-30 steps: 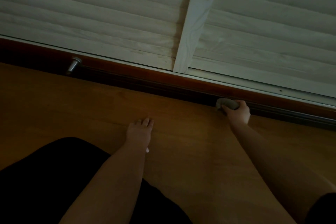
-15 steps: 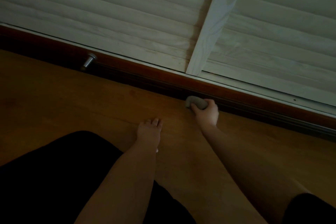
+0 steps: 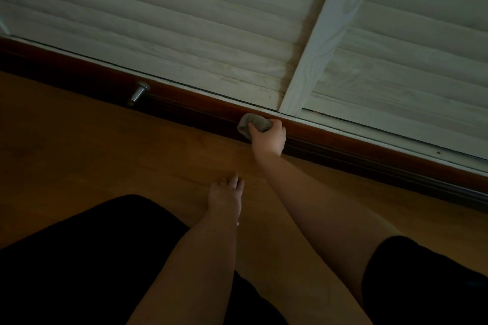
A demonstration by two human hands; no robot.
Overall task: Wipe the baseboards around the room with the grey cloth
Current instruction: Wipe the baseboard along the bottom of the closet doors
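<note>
Right hand (image 3: pixel 269 137) grips the bunched grey cloth (image 3: pixel 253 124) against the dark baseboard (image 3: pixel 343 137) — left hand (image 3: pixel 225 196) rests fingers-straight on bare wood floor (image 3: pixel 105 145).

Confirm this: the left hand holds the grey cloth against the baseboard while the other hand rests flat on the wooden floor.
Not quite: it is the right hand that grips the grey cloth against the baseboard; the left hand is the one resting flat on the wooden floor. The head view shows this.
</note>
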